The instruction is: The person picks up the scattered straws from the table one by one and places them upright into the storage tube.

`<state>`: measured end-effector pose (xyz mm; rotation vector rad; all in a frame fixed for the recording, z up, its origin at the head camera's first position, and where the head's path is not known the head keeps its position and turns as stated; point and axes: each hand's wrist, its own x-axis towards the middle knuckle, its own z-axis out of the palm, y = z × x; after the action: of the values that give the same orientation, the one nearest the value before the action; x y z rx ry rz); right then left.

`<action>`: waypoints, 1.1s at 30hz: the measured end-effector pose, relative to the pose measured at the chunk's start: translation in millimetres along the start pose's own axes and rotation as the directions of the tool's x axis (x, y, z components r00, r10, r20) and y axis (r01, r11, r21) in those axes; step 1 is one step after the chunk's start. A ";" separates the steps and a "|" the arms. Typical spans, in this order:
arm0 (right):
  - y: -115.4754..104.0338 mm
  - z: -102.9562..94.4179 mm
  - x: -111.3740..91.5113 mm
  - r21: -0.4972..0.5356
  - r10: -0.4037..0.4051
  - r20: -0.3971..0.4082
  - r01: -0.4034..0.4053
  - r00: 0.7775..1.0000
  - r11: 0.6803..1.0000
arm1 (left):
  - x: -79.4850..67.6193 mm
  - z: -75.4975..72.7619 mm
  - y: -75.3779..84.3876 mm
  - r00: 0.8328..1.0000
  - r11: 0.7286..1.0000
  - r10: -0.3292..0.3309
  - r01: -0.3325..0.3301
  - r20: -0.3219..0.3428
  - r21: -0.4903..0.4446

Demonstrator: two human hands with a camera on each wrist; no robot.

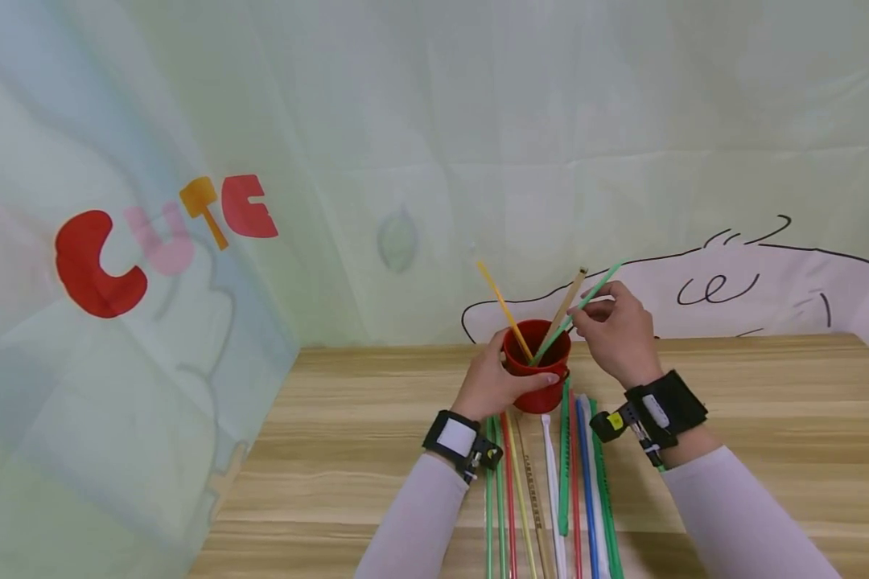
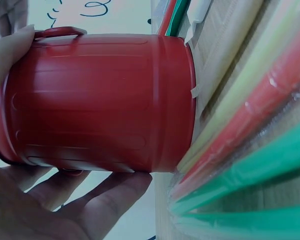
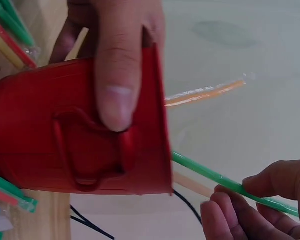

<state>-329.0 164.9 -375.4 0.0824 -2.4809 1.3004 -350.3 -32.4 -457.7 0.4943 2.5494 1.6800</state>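
Note:
A small red bucket [image 1: 539,396] with side handles stands on the table near its back edge. My left hand [image 1: 494,378] grips it, thumb across the front by a handle and fingers around the far side. Between thumb and fingers my right hand [image 1: 618,331] pinches a green straw [image 1: 595,290], whose lower end is inside the bucket. An orange-yellow straw [image 1: 503,299] in a clear wrapper leans left in the bucket. A brown straw [image 1: 566,302] leans right, close behind the green one.
Several wrapped straws lie in a row in front of the bucket, among them a red straw [image 1: 509,482], a blue straw [image 1: 589,490] and a white straw [image 1: 550,466]. Behind the wooden table [image 1: 376,450] hangs a printed cloth backdrop [image 1: 376,104].

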 end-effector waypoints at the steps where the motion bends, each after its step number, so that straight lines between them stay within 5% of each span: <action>1: 1.3 2.1 -0.1 -0.011 0.002 0.006 -0.002 1.000 1.000 | -0.1 -0.4 0.3 1.000 1.000 0.001 -0.001 0.001 -0.002; 18: 17.0 2.5 2.2 -0.070 0.087 0.124 -0.079 0.988 0.994 | 0.9 -0.2 -1.1 1.000 1.000 0.013 -0.013 0.001 0.016; 26: 31.4 -2.6 -3.9 -0.014 0.185 0.312 -0.190 0.932 0.982 | -0.4 0.0 -0.6 1.000 1.000 -0.002 0.002 -0.001 0.010; 33: 48.5 16.0 -13.0 0.150 0.116 0.412 -0.193 0.904 0.970 | -0.7 0.3 -0.2 1.000 1.000 0.002 -0.002 -0.011 0.011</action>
<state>-331.0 178.8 -426.2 0.2218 -2.7365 1.7368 -349.6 -32.4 -458.2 0.4895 2.5684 1.6744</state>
